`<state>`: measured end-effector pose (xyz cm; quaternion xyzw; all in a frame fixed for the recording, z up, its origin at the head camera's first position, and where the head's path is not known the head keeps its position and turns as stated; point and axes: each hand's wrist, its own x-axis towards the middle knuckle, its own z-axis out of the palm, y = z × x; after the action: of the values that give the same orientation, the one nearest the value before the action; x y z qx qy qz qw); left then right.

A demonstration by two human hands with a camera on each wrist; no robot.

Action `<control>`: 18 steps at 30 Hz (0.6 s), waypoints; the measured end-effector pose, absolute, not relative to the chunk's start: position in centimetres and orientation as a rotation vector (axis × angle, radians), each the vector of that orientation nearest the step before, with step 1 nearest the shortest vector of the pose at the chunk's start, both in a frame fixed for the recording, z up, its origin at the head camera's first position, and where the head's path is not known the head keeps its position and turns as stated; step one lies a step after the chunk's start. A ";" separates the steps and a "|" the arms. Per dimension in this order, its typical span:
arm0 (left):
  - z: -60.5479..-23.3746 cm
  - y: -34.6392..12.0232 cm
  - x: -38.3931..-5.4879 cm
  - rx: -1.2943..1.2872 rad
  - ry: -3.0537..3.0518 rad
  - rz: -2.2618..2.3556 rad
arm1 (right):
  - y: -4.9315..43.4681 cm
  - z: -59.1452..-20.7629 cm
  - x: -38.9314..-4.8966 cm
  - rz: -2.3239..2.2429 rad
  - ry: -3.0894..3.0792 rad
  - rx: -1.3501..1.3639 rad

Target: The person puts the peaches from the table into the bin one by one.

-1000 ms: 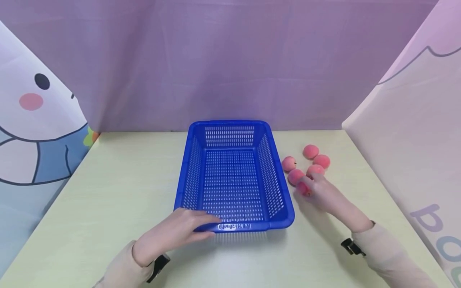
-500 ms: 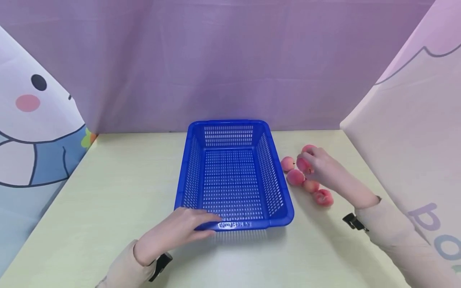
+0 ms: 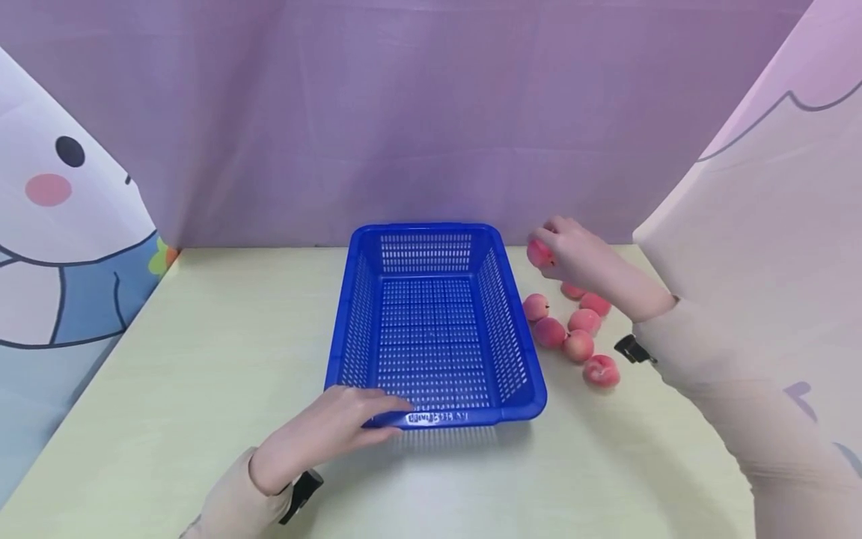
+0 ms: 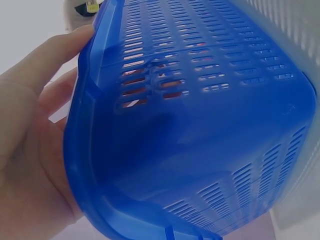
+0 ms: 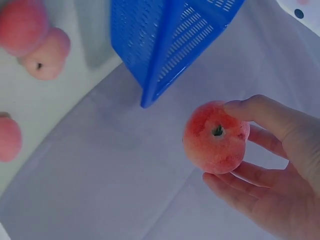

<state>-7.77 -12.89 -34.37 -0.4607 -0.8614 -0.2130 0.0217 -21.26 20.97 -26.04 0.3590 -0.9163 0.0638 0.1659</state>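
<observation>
My left hand [image 3: 337, 421] holds the near-left rim of a blue plastic basket [image 3: 471, 417]. In the left wrist view the thumb [image 4: 75, 42] lies on the outer side of the rim, and fingers show through the wall slots. A pinkish-red peach [image 3: 539, 253] is gripped by my right hand [image 3: 578, 257], raised beyond the basket's far right corner. The right wrist view shows this peach [image 5: 215, 140] stem side toward the camera, with the thumb on one side and fingertips beneath it. Inside, the basket holds nothing.
Several more peaches [image 3: 601, 371] lie on the pale table [image 3: 222, 337] close to the basket's right side, one partly hidden by the right hand. A purple cloth [image 3: 417, 112] hangs behind the table, and printed cloths stand at both sides.
My right hand has lifted a peach out of the group, carrying it up, away and slightly left, which uncovers the near peaches. The left hand stays on the rim.
</observation>
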 end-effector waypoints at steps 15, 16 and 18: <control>-34.1 -12.8 -7.9 -1.444 -2.701 -0.654 | 15.1 -22.9 -25.3 0.134 -2.788 1.010; -34.1 -12.8 -7.9 -1.446 -2.703 -0.656 | 14.8 -22.9 -25.5 0.135 -2.799 1.008; -34.1 -12.8 -7.9 -1.447 -2.705 -0.656 | 14.1 -22.9 -26.0 0.135 -2.821 1.004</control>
<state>-7.85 -12.76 -34.08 -0.4611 -0.8623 -0.2091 0.0023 -25.97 14.09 -22.87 0.3340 -0.9387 0.0450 0.0723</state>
